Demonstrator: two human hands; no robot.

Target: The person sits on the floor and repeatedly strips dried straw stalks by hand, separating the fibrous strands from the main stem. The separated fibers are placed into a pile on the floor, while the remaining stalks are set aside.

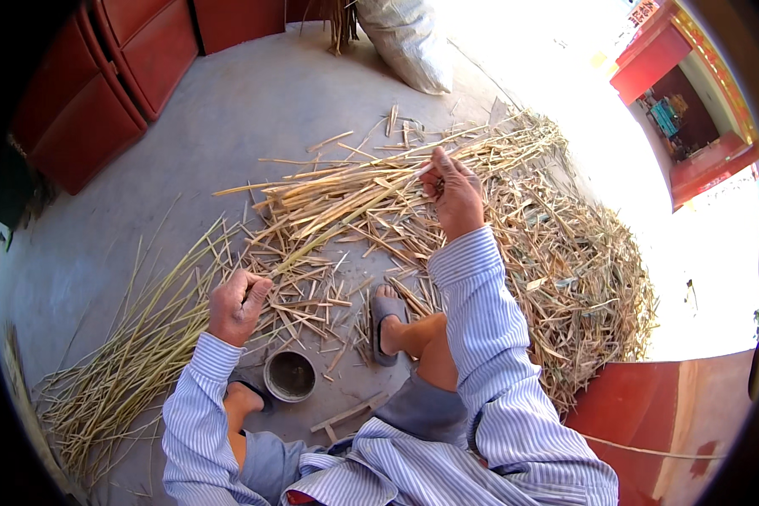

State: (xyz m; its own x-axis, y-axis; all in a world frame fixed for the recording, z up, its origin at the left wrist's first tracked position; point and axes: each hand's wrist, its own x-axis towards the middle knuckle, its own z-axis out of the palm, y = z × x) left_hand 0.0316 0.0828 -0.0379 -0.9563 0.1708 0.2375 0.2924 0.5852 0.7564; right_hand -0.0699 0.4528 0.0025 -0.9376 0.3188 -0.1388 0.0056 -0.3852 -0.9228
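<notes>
Left hand (238, 305), lower left: fingers clenched around one end of a thin stalk (346, 228). Right hand (454, 196), upper centre: fingers pinching the other end. Keep stalk taut above straw pile (565, 261); pull evenly.

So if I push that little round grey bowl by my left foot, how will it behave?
The bowl sits low and wide on flat concrete, so it would probably slide rather than tip. It looks empty, so likely light. Loose straw bits nearby could snag it.
</notes>
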